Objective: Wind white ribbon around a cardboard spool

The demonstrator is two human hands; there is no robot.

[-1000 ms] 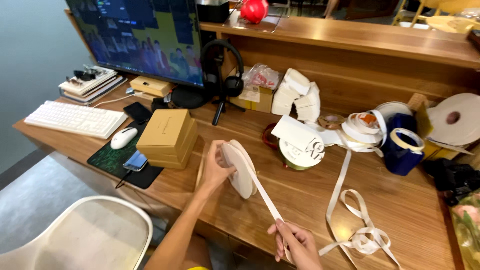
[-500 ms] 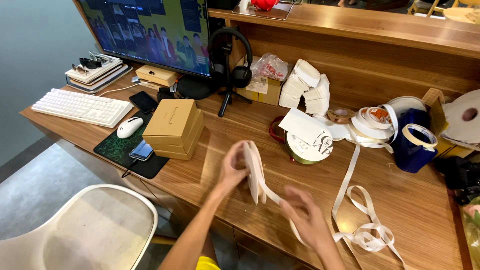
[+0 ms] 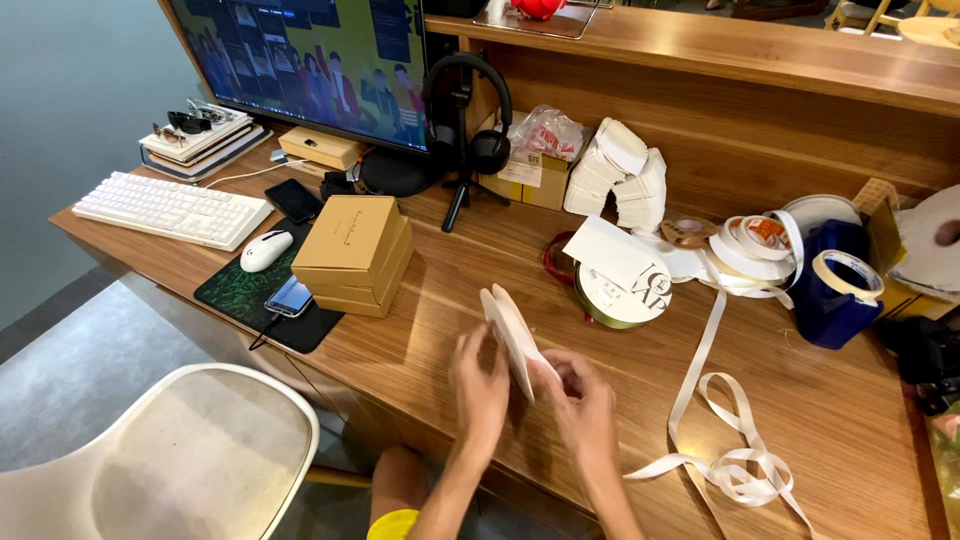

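Observation:
My left hand (image 3: pixel 480 385) and my right hand (image 3: pixel 583 405) meet over the front of the wooden desk (image 3: pixel 440 300). Between them stands a flat cream ribbon spool (image 3: pixel 508 335), held on edge and tilted. The left hand grips its near rim and the right hand pinches its lower right side. A loose cream ribbon (image 3: pixel 720 440) lies in loops on the desk to the right of my right hand.
Stacked tan boxes (image 3: pixel 355 250), a phone (image 3: pixel 290 296) and a mouse (image 3: pixel 266 250) sit left. A gold ribbon reel with a white card (image 3: pixel 620 285), tape rolls (image 3: pixel 760 245) and a blue container (image 3: pixel 830 290) sit behind. Monitor, headphones and keyboard stand at the back left. A white chair (image 3: pixel 160 460) is below.
A second ago my right hand held ribbon pulled out from the spool. It has moved up to the spool, and both hands now hold it close together.

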